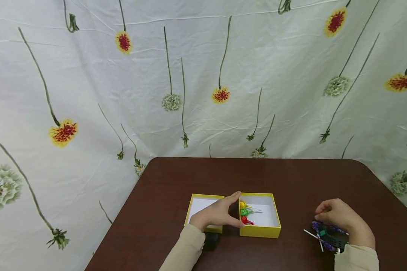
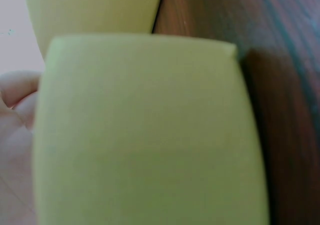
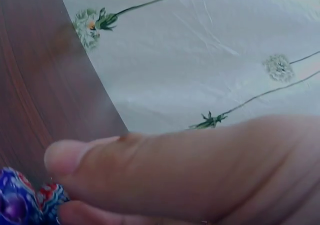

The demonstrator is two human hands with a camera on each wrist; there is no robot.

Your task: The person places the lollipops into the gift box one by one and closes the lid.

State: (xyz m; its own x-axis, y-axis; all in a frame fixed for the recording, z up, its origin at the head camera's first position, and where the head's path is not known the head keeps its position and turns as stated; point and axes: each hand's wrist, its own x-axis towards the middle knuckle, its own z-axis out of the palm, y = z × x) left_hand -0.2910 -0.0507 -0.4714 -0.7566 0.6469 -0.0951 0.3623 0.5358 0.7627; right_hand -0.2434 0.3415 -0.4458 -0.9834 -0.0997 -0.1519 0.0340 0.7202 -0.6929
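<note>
In the head view my left hand [image 1: 220, 212] holds the left side of an open yellow box [image 1: 259, 231], fingers at the back corner and thumb near the front. Lying inside against the left wall are a yellow lollipop [image 1: 242, 204], a green lollipop [image 1: 246, 212] and a red lollipop [image 1: 245, 219]. My right hand [image 1: 340, 217] hovers at the right over purple-wrapped lollipops [image 1: 329, 247], partly hidden by the wrist camera. In the right wrist view, thumb and finger are close to a red-and-blue wrapper [image 3: 51, 200], with no firm grip showing.
Left of the box lies a second shallow yellow box part [image 1: 198, 205] with a white inside, partly behind my left forearm. The dark brown table [image 1: 291, 177] ends at a flower-printed cloth [image 1: 203, 75]. White sticks [image 1: 311, 234] cross beside my right hand.
</note>
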